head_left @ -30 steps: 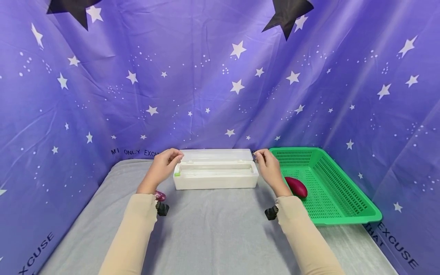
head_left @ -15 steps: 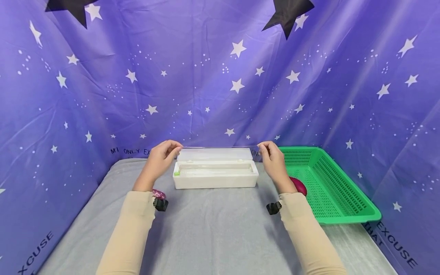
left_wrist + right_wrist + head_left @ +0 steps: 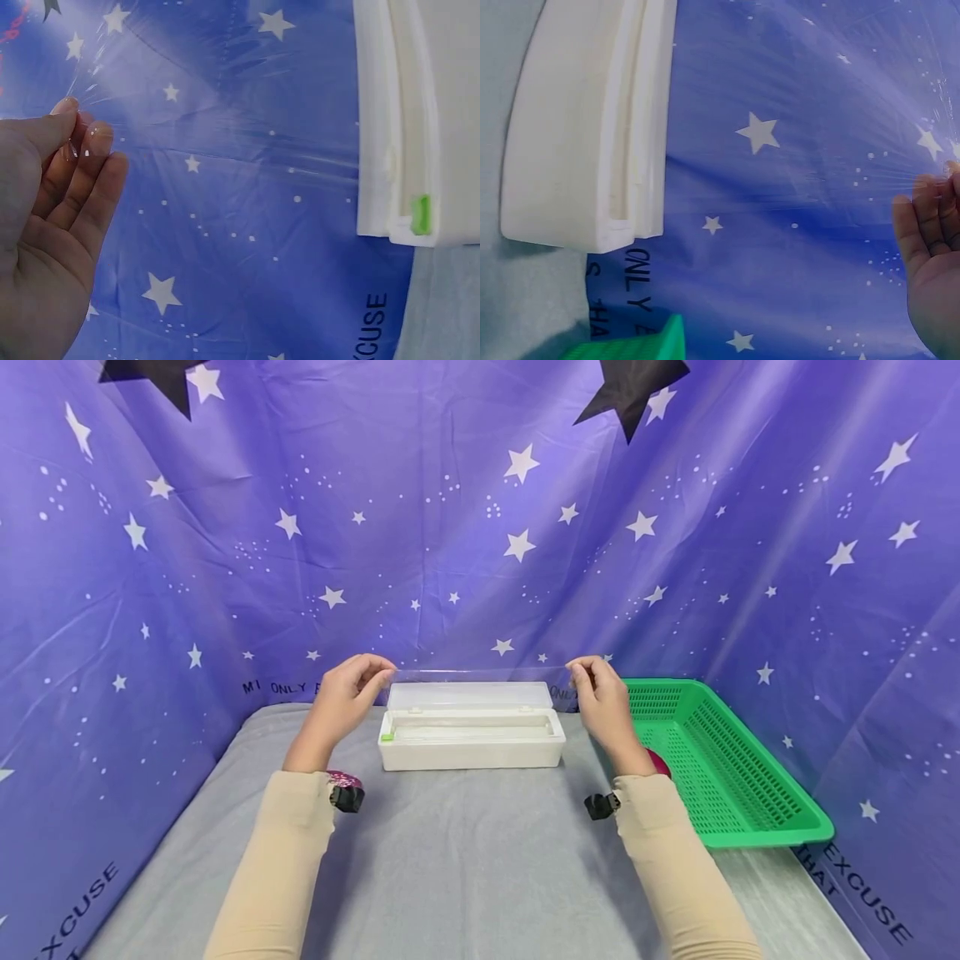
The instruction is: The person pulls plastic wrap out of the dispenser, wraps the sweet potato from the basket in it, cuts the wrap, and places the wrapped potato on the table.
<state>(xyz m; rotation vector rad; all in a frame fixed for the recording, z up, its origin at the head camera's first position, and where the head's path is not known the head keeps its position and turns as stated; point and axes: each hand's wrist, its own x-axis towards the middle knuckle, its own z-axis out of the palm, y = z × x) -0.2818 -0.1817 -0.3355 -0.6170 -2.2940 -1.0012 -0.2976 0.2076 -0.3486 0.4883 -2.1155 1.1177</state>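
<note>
"Purple star-printed cloth [image 3: 420,560] hangs behind the grey-covered worktop [image 3: 465,860]. What's different now?"

"Both hands are higher than a second ago. The edge of the clear film [image 3: 480,677] was down near the lid [image 3: 469,695]; now it's stretched above it."

"And the grip?"

"Left hand [image 3: 347,697] pinches one corner between thumb and fingertips; right hand [image 3: 603,702] pinches the other. Pleats fan out from the left fingertips in the wrist view."

"Is the film loose from the white box [image 3: 472,756]?"

"I'd judge not: it runs from the fingers back toward the box, though I can't see exactly where it leaves. So more length is drawn out, but probably uncut."

"Anything else moved?"

"Right wrist now covers most of the dark-red object [image 3: 660,764] in the green basket [image 3: 750,841]."
</note>
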